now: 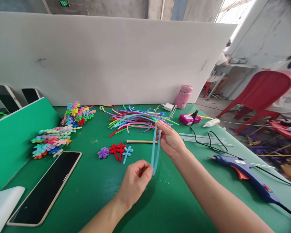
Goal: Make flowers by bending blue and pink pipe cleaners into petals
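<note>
A light blue pipe cleaner [153, 147] stands between my hands as two near-parallel strands; whether it is one folded piece or two I cannot tell. My right hand [170, 139] pinches its upper part. Lower down, my left hand [137, 181] has thumb and finger closed on the bottom end. Behind my right hand spreads a heap of coloured pipe cleaners [135, 117]. A thin wooden stick [140, 141] lies behind the strands. To the left rest a purple pipe-cleaner flower [103, 153], red pipe-cleaner shapes [117, 150] and a light blue one [127, 154].
Finished-looking pipe-cleaner flowers [54, 140] pile up at left, near a phone [46, 187]. At right lie a blue glue gun [247, 174], clear glue sticks [206, 139], a black cable [210, 144] and a magenta box [189, 119]. A pink bottle [183, 96] stands by the white partition [111, 58].
</note>
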Motion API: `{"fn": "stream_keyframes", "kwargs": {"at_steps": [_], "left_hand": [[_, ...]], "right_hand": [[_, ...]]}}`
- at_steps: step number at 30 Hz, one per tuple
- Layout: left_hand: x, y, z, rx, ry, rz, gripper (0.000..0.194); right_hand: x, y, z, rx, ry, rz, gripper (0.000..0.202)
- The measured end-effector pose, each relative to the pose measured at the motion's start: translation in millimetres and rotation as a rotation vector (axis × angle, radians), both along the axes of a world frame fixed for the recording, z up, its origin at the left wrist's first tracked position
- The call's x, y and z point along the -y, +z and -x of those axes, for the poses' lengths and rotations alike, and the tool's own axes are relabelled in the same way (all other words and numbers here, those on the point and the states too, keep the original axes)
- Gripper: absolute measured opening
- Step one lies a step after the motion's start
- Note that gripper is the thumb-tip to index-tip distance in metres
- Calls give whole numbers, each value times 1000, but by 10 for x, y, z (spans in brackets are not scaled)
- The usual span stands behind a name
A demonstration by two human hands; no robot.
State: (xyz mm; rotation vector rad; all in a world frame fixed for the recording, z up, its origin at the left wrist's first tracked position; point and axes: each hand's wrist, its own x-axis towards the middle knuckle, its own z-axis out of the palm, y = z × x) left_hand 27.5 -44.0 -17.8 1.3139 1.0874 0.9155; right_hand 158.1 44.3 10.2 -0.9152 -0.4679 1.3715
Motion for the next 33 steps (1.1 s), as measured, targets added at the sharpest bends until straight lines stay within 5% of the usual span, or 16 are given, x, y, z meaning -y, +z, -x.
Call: {"fn": "stream_keyframes", "kwargs": {"at_steps": [4,9,23,33], "left_hand": [[-67,-36,39,311,79,100,28],[-76,-18,5,563,31,248,26],[-76,-44,-21,615,-19,426,22],[-97,19,57,638,-77,429,21]], "right_hand": [[301,54,59,-41,150,66,32],[618,-68,241,25,358,62,33],[652,-335,224,134,342,-85,23],[625,-324,96,151,621,-139,25]]}}
